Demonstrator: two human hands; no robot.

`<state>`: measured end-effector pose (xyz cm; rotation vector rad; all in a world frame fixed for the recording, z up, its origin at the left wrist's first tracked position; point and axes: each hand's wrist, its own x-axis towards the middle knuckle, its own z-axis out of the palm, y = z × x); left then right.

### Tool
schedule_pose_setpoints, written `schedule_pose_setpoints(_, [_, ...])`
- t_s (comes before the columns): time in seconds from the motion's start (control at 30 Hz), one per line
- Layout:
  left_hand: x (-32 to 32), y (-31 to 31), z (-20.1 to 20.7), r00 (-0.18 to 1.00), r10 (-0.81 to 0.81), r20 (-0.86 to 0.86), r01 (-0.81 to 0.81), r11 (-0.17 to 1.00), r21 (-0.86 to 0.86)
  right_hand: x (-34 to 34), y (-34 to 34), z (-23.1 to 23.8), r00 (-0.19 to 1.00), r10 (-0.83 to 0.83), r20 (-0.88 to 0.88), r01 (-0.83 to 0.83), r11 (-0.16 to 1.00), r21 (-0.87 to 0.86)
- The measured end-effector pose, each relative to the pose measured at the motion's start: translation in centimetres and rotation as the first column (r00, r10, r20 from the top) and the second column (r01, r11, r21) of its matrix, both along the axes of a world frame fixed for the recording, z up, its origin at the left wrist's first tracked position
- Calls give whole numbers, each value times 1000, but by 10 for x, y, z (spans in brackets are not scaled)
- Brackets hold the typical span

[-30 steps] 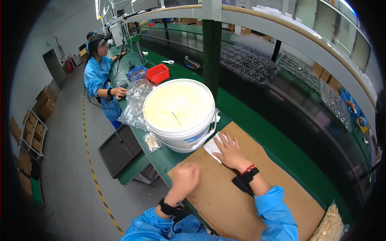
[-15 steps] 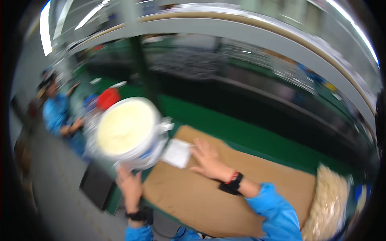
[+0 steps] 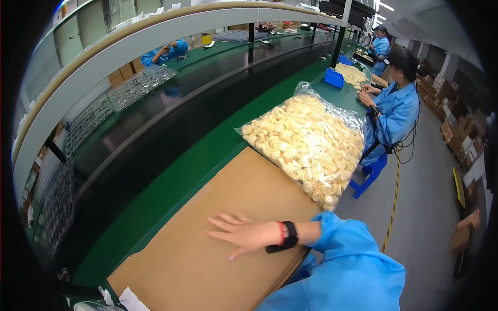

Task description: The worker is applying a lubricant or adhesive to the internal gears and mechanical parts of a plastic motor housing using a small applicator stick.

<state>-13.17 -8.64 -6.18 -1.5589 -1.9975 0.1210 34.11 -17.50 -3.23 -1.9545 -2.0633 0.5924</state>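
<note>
My right hand (image 3: pixel 244 234) rests over a flat sheet of brown cardboard (image 3: pixel 207 202), palm down with fingers spread and nothing in it. A dark band and a red cord circle its wrist. Beyond the cardboard's far right end lies a large clear plastic bag (image 3: pixel 311 140) full of small cream-coloured round parts, apart from my hand. At the lower left edge a white paper (image 3: pixel 133 299) shows in part. My left hand is out of the picture.
A dark conveyor belt (image 3: pixel 207 98) runs along the green bench's far side, beneath a long shelf (image 3: pixel 155 26). People in blue sit farther along; the nearest co-worker (image 3: pixel 397 111) handles cream parts beside a blue bin (image 3: pixel 334 78). Wire trays (image 3: pixel 142 85) stand across the belt.
My view has swung to the right. The white bucket and my left hand have gone out of the picture. My right hand has left the white paper and now lies over the cardboard.
</note>
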Motion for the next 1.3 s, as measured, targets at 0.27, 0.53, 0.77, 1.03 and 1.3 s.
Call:
schedule_pose_setpoints(0.27, [69, -30, 1, 885, -387, 259, 422, 901, -96, -9, -106, -9, 877, -445, 181, 434, 895, 100])
schedule_pose_setpoints(0.53, [56, -34, 11, 792, -463, 397, 543, 832, -113, -10, -141, -28, 808, -584, 81, 526, 775, 350])
schedule_pose_setpoints(0.77, [52, -42, 22, 701, -609, 372, 701, 685, -201, -11, -144, -30, 784, -620, -25, 557, 685, 470])
schedule_pose_setpoints(1.03, [21, -17, -26, 599, -531, 599, 724, 679, -122, -11, -142, -29, 776, -630, -22, 566, 682, 464])
schedule_pose_setpoints(1.3, [26, -10, -40, 527, -538, 658, 745, 665, -54, -12, -141, -28, 770, -638, -1, 567, 685, 458])
